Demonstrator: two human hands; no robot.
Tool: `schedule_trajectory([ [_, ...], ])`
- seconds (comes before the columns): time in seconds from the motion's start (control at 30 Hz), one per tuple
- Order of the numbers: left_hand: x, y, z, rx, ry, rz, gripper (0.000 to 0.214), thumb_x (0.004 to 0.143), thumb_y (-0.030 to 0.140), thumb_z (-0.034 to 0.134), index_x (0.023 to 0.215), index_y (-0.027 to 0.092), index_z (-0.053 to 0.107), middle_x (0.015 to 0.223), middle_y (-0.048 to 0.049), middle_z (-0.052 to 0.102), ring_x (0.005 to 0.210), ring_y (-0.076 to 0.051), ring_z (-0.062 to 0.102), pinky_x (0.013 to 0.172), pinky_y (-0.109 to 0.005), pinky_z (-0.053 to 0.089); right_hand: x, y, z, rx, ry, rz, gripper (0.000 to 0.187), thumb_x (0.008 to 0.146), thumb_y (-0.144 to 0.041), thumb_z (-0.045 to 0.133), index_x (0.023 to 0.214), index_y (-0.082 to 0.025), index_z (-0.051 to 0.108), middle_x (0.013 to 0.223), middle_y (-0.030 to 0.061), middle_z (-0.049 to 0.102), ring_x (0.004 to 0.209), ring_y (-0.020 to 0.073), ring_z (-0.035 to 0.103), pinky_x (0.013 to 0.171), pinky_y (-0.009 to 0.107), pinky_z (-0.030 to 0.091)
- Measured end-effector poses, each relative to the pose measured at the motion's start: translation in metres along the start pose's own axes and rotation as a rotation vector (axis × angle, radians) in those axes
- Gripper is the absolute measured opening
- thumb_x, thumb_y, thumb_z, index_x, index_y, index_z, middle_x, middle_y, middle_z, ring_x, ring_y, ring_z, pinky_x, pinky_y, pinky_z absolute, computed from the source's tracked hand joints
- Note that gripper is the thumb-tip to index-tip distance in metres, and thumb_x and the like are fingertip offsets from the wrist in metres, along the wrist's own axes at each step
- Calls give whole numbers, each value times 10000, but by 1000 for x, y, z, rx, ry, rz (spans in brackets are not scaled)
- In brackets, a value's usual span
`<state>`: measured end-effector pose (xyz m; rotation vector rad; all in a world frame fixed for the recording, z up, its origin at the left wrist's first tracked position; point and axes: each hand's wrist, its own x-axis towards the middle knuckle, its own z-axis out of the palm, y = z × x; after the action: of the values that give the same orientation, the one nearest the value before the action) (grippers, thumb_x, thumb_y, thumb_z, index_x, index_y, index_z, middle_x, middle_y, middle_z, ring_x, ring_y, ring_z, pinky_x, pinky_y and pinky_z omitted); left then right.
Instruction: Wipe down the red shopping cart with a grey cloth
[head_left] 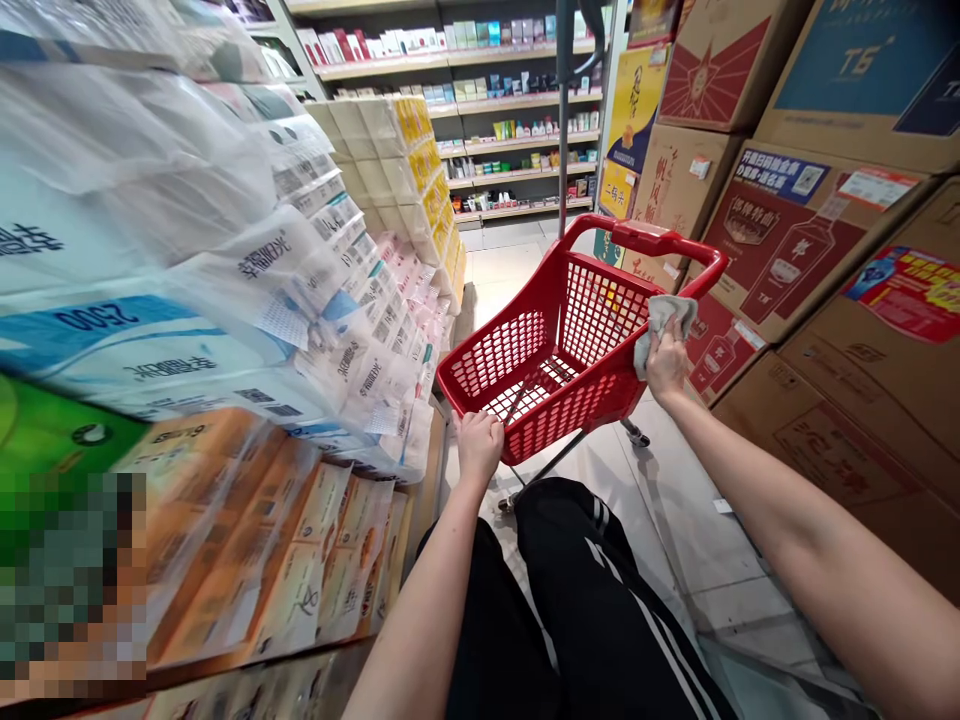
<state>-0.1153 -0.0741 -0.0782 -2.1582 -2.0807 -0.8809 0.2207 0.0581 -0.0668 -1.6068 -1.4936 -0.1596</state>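
A red plastic shopping cart with lattice walls stands in front of my knees, its basket holding nothing that I can see. My left hand is closed over the basket's near left corner, fingers wrapped on the rim. On the cart's right side, below the handle, my right hand presses a pale grey cloth against the red frame. The cloth is bunched under and around the fingers. Metal legs and a caster show beneath the basket.
Plastic-wrapped tissue packs are stacked high on the left, with orange packs below. Cardboard cartons form a wall on the right. Shelves of small boxes stand at the back, behind a grey upright pole. Pale floor tiles lie underneath.
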Motion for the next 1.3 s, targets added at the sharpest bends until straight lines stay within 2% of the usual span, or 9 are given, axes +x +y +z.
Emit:
schedule_trajectory([
  [0.1, -1, 5, -1, 20, -33, 12, 317, 841, 198, 350, 592, 218, 546, 709, -13, 624, 818, -193, 503, 1109, -499, 88, -18, -10, 8, 48, -57, -39, 429, 927, -365, 300, 1223, -134, 508, 1246, 182, 498, 1157, 272, 423, 980, 454, 337],
  [0.37, -1, 9, 4, 48, -56, 25, 319, 839, 207, 346, 563, 207, 504, 696, -19, 632, 793, -192, 509, 1101, -523, 69, -28, -38, 14, 64, -73, 89, 307, 883, -282, 344, 1027, -142, 577, 978, 136, 518, 860, 244, 533, 799, 369, 425],
  [0.53, 2, 11, 1, 48, -48, 16, 332, 831, 208, 352, 523, 201, 477, 657, -27, 623, 758, -196, 502, 1083, -552, 86, -87, -85, 11, 82, -258, -49, 328, 876, -234, 347, 1116, -145, 553, 1042, 161, 536, 864, 274, 546, 759, 377, 428],
  [0.73, -3, 6, -3, 43, -32, 19, 329, 842, 218, 351, 540, 206, 481, 662, -19, 613, 764, -191, 508, 1093, -517, 101, -127, -115, 8, 257, -270, -142, 262, 866, -216, 394, 1059, -208, 572, 992, 120, 578, 877, 263, 558, 733, 362, 449],
  [0.97, -4, -4, -5, 35, -31, 23, 318, 842, 211, 348, 574, 209, 518, 699, -25, 629, 778, -197, 506, 1094, -518, 109, -66, -70, -9, 55, -397, -380, 216, 839, -245, 493, 1016, -176, 596, 1007, 106, 563, 849, 226, 542, 760, 322, 428],
  [1.07, -3, -4, -5, 35, -27, 26, 322, 837, 201, 347, 562, 209, 515, 709, -21, 635, 782, -196, 503, 1097, -520, 103, -23, -41, -21, -37, -281, -219, 242, 867, -265, 447, 1027, -159, 595, 975, 111, 559, 778, 213, 529, 707, 318, 416],
  [1.17, -2, -3, -5, 28, -38, 30, 332, 842, 195, 342, 549, 210, 497, 701, -20, 631, 801, -199, 507, 1108, -511, 75, 26, -13, -32, -101, -43, -90, 336, 899, -274, 378, 1126, -108, 560, 1021, 155, 549, 862, 226, 501, 766, 336, 394],
  [1.23, -2, -1, -4, 19, -45, 38, 325, 845, 194, 344, 563, 213, 505, 706, -19, 630, 813, -202, 507, 1110, -514, 67, 54, 0, -35, -100, 8, -177, 374, 921, -287, 336, 1161, -93, 548, 1102, 180, 547, 979, 226, 457, 855, 353, 355],
  [1.3, -3, 2, -2, 14, -44, 45, 310, 844, 194, 350, 589, 217, 526, 719, -18, 631, 816, -205, 503, 1107, -528, 65, 68, 4, -32, -160, -86, -317, 391, 925, -351, 354, 1096, -93, 595, 1078, 178, 587, 1028, 236, 428, 920, 402, 303],
])
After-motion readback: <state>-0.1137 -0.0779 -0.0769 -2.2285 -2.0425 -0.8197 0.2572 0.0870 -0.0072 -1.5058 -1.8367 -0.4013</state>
